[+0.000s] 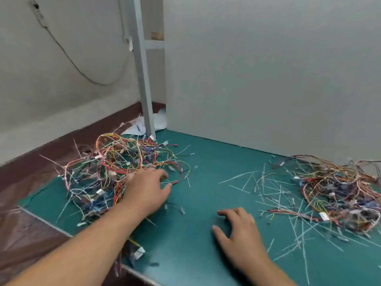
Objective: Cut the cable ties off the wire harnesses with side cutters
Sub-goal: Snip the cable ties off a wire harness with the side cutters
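Looks like the fetch-the-next-one step: left hand (147,188) sits at the edge of the left harness pile (111,170), fingers bent over wires, too blurry to tell if it's got one, and the right hand (239,230) lies flat and empty on the green surface (206,162). No cutters in sight, so next you'd pull one harness free and find those.
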Demonstrator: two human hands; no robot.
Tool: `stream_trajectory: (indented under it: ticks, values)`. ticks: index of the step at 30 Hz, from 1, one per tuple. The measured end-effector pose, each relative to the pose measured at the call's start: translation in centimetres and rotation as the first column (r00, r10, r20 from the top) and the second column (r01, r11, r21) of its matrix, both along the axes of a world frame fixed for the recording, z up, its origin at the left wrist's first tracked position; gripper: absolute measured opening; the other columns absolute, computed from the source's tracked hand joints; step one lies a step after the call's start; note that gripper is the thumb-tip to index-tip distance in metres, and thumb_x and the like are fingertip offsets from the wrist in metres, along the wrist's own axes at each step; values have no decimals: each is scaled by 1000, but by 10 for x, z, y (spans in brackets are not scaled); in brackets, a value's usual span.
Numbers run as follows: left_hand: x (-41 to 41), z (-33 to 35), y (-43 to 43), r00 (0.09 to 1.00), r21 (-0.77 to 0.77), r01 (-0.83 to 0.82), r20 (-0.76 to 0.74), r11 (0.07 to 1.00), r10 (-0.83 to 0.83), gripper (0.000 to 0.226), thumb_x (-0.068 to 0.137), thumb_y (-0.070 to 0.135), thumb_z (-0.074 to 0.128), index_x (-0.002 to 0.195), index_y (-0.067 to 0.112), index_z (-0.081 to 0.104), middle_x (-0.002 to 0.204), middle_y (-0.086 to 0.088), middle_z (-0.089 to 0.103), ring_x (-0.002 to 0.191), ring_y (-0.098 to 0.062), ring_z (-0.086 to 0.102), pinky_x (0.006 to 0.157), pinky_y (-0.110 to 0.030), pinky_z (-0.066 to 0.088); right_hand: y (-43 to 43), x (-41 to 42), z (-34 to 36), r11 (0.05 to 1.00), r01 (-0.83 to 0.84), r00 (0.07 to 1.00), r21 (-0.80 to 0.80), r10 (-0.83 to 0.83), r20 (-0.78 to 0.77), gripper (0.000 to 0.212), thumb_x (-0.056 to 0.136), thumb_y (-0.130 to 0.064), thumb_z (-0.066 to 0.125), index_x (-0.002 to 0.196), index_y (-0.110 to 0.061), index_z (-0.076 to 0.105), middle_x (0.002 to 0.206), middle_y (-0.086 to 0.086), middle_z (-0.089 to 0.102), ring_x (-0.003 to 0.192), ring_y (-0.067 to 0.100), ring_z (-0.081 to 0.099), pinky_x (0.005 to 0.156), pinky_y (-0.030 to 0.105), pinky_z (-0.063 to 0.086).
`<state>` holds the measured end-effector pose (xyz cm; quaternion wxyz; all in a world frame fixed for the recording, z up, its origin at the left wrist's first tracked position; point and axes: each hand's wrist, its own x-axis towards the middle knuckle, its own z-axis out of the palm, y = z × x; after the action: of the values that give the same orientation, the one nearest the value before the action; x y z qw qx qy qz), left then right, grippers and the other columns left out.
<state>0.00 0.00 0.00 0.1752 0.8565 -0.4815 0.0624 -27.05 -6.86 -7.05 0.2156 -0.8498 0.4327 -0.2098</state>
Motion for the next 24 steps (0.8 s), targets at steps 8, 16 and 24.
stream_trajectory:
  ticks: [8, 16, 24]
  values:
    - [8, 0, -10, 994, -27, 101, -35, 995, -102, 29, 92, 32, 66, 121, 36, 63, 119, 7, 58, 112, -18, 58, 102, -47, 40, -3, 4, -5, 995, 25, 999, -93, -23, 27, 22, 88, -39, 73, 108, -30, 70, 97, -17, 54, 101, 13, 53, 90, 26, 40]
    - [-22, 3, -33, 886, -410, 305, -208, 859, -414, 26, 88, 7, 66, 102, 27, 74, 87, 7, 53, 74, 0, 55, 74, -10, 39, 5, 3, 0, 997, 31, 977, -73, -15, 214, 20, 89, -29, 74, 108, -29, 68, 97, -18, 59, 99, 7, 59, 88, 26, 45]
    - [-63, -22, -63, 790, -243, 472, -310, 847, -529, 14, 89, 26, 73, 98, 36, 68, 97, 9, 63, 85, -8, 63, 86, -30, 52, 7, -14, 14, 926, 295, 932, -237, -224, 285, 22, 86, -20, 70, 108, -19, 70, 106, -3, 62, 106, 22, 59, 89, 41, 46]
